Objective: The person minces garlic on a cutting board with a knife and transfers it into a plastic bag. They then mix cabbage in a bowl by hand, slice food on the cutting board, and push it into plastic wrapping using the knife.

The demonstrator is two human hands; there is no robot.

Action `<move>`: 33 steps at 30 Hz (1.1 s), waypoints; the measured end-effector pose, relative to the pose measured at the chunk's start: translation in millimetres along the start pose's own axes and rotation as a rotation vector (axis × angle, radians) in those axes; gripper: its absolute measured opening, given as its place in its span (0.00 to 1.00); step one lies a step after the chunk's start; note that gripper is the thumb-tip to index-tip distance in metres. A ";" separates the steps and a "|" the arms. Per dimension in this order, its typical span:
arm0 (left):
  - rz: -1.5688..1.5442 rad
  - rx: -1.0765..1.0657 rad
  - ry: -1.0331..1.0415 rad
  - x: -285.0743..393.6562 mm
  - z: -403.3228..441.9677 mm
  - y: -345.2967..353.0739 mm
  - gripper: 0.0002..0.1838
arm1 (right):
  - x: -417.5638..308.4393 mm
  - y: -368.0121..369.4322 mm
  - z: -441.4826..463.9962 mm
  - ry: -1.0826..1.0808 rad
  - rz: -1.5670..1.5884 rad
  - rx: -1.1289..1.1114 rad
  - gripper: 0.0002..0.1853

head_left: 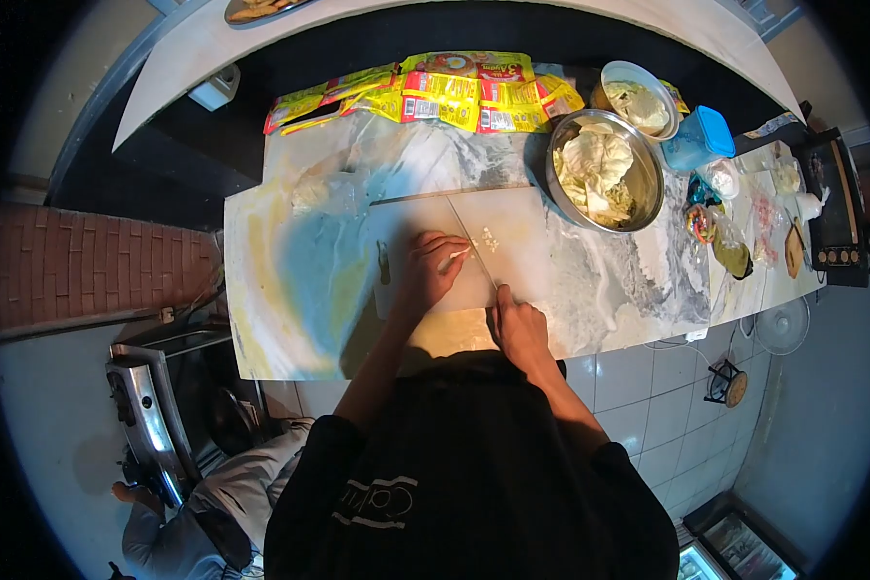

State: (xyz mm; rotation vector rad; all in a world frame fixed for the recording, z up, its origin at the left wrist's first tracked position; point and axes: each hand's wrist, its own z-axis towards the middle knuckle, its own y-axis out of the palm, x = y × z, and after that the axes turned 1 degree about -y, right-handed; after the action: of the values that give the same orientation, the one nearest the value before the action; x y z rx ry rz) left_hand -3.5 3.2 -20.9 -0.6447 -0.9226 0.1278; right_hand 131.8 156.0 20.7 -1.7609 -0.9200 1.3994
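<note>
My right hand [520, 333] is wrapped round the handle of a knife [471, 238], whose long thin blade points away from me across a white cutting board [418, 215]. Just left of the blade, my left hand [436, 265] is closed with bent fingers on a small pale piece of food [457, 254], too small to name. Several small pale chopped bits [490, 239] lie on the board right of the blade. A narrow dark greenish strip [384, 262] sits at the board's left side.
Yellow and red packets [445, 92] line the back of the marbled table [609, 300]. A metal bowl [659, 188] holds pale cabbage leaves, beside a second bowl [673, 108] and a blue container [703, 137]. Another person [232, 493] is low at the left.
</note>
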 end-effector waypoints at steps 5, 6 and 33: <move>-0.039 0.003 -0.003 -5.6 -0.8 2.8 0.06 | -6.2 -0.2 3.6 0.027 -0.055 -0.014 0.13; -0.041 0.002 -0.009 -4.5 0.6 2.4 0.06 | -6.7 0.9 5.3 0.029 -0.055 -0.020 0.13; -0.040 0.054 -0.090 5.4 3.6 -5.8 0.04 | -8.0 -4.1 10.7 0.001 0.070 -0.017 0.16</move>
State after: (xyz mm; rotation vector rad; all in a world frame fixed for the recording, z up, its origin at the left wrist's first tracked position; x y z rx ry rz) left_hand -4.0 2.2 -12.3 -0.5733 -1.0153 0.1466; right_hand 119.6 152.1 26.2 -1.8220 -0.8797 1.4392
